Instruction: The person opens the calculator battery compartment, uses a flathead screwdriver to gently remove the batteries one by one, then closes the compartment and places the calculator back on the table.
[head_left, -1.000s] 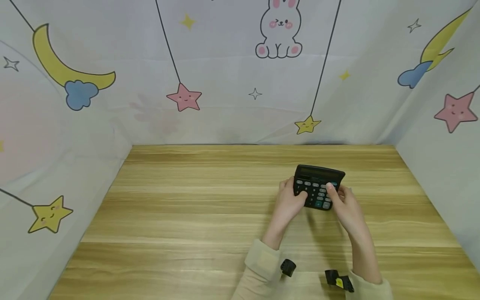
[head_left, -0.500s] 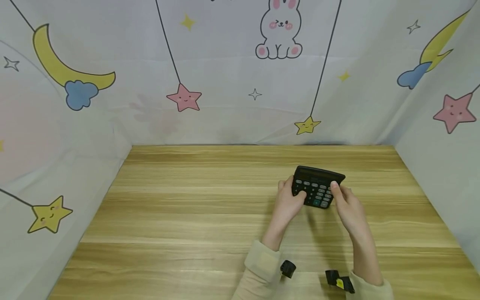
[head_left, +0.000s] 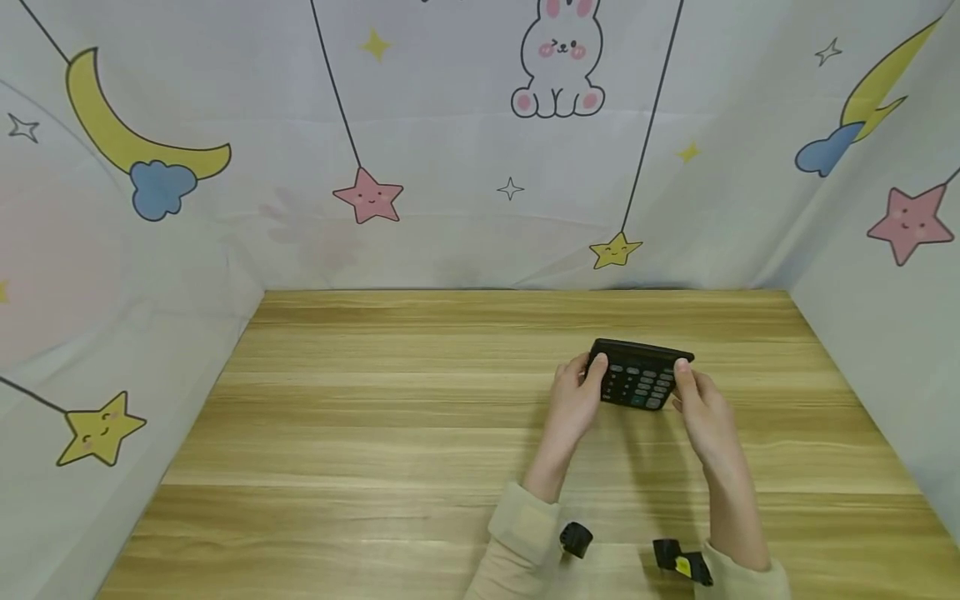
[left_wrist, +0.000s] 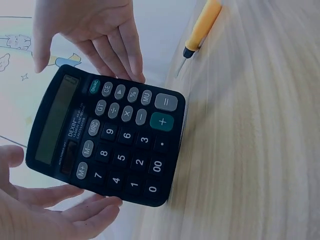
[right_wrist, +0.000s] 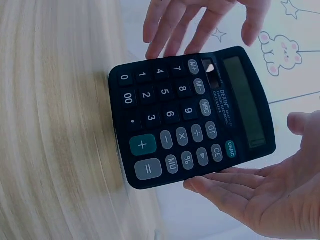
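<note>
A person's two hands hold a black DEXIN calculator (head_left: 637,379) by its opposite sides, right of the middle of a wood-grain surface (head_left: 360,417), closer to the far edge than to the near one and well in from the right edge. The left hand (head_left: 576,400) takes the left side and the right hand (head_left: 705,421) the right, each spread fairly wide, its fingers straight against the casing and its thumb clear of the keys in the wrist views.

The calculator tips up steeply with its keys toward the person and its screen (right_wrist: 243,102) uppermost. Whether its lower edge touches the surface cannot be told. Grey and green keys stand out against the black number keys, the big green plus beside the grey equals at one lower corner.

An orange-handled tool (left_wrist: 204,26) with a black collar and thin shaft lies on the surface in the left wrist view, apart from the calculator.

Pale sleeves (head_left: 525,523) end at the forearms near the surface's near edge. A small black piece (head_left: 576,539) sits by the left cuff; a black part with a yellow patch (head_left: 681,564) sits by the right. Behind the far edge hangs a white cloth (head_left: 450,108) printed with a winking rabbit (head_left: 558,79), stars and moons.
</note>
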